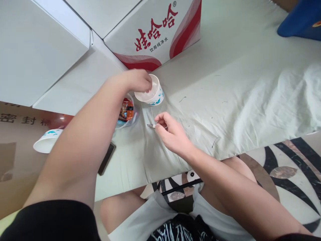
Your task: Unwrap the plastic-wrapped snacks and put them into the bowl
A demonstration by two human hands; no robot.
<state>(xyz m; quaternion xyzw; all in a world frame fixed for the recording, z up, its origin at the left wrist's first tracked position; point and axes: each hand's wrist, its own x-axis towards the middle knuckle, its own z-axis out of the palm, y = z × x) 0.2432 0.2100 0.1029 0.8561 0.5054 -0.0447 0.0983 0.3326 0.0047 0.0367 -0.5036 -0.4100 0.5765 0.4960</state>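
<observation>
Reaching with left hand (139, 80) from near left to far middle. Bent at the wrist, back upward, with fingers curled down over the rim and into cup (158, 98). Cannot tell whether grasping anything inside, with fingertips hidden. Noted for cup: far middle, just in front of box (155, 30), on pale cloth (250, 100).

Angled in with right hand (172, 134) from near right, nearer than cup and slightly right of it, thumb on the near side. Pinching thin tool (151, 126) between thumb and forefinger, with remaining fingers loosely curled. Pointing tip left, apart from cup. Cannot tell if touching cloth.

Also recorded: left of cup, partly behind left forearm, clear tub (133, 115) with packet (128, 108) inside; nearer, beside same forearm, dark flat object (107, 159); at left, second cup (44, 145), partly covered; right of cup, dark strands (182, 99) on cloth; far right, blue item (301, 21), partly out of view.
</observation>
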